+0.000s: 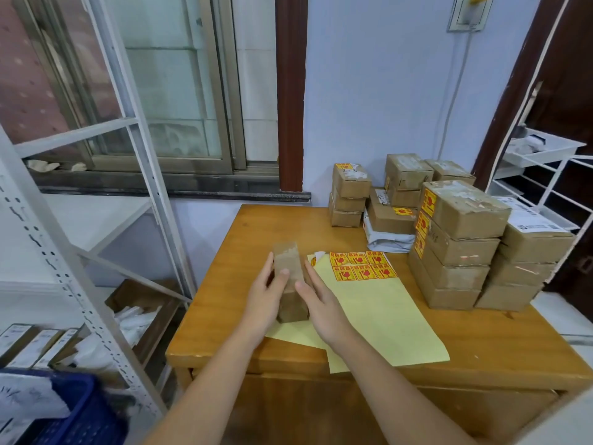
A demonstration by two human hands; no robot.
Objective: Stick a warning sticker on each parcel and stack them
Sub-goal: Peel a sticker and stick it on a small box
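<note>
A small brown cardboard parcel [290, 277] sits on the wooden table [481, 342], held between both hands. My left hand [263, 300] holds its left side with the thumb on top. My right hand [321, 303] holds its right side, thumb on top as well. A yellow backing sheet [385, 316] lies under and to the right of the parcel, with several red-and-yellow warning stickers [364, 265] at its far end. Stacks of brown parcels [459, 245] stand at the right, some showing stickers on their left faces.
More parcel stacks [349, 195] and a grey mailer bag [388, 239] stand at the table's back. A white metal shelf rack [106, 252] is at the left, a blue basket [80, 409] lower left, a white wire rack [545, 175] at the right.
</note>
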